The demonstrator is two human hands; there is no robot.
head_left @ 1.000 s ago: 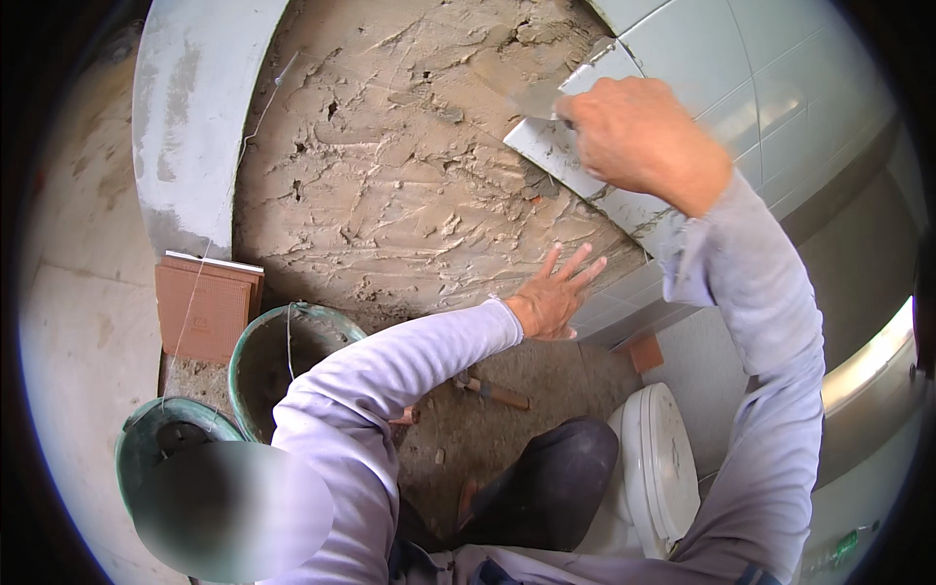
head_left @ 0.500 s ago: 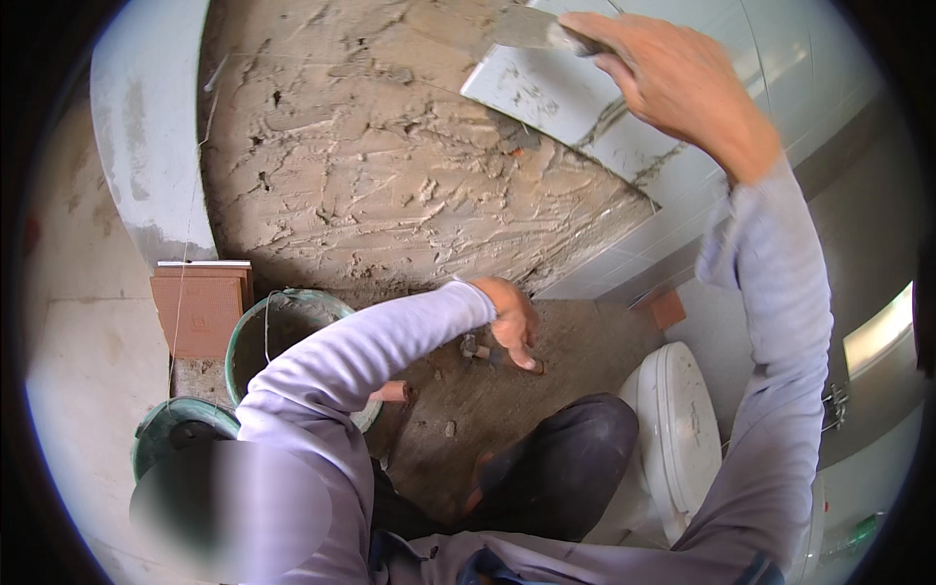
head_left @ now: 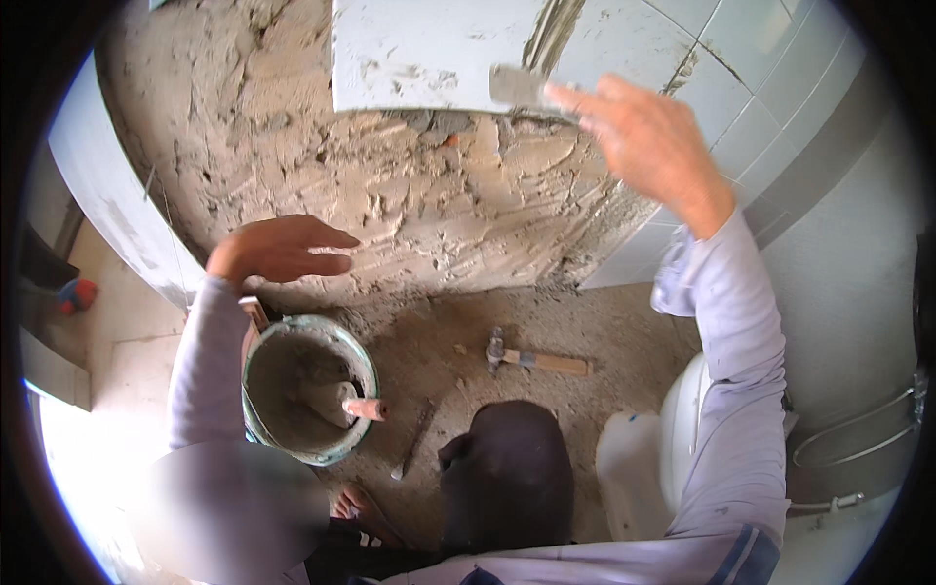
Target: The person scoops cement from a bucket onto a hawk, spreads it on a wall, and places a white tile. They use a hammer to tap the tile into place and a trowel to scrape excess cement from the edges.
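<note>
My right hand point(head_left: 648, 136) grips a small scraper point(head_left: 515, 86) with a flat grey blade. The blade lies over the lower edge of a white wall tile point(head_left: 419, 58), beside a grey mortar smear. My left hand point(head_left: 288, 247), fingers stretched out and holding nothing, hovers before the rough mortar-covered wall point(head_left: 429, 205). On the floor below lies a hammer point(head_left: 546, 362) with a wooden handle. A green bucket point(head_left: 336, 452) stands under my left forearm; inside it rests a trowel point(head_left: 363, 408) with a reddish handle, alongside grey mortar.
A white toilet point(head_left: 624, 468) stands at the lower right. Between bucket and knee, a thin dark bar point(head_left: 414, 441) lies on the dirty floor point(head_left: 429, 351). Laid tiles point(head_left: 751, 88) cover the wall at right. A pale curved panel point(head_left: 112, 180) edges the mortar at left.
My left hand has moved from beside the hammer up and left to the mortar wall. The scraper is lower in the picture, and the view has shifted, showing more of the tile and bucket.
</note>
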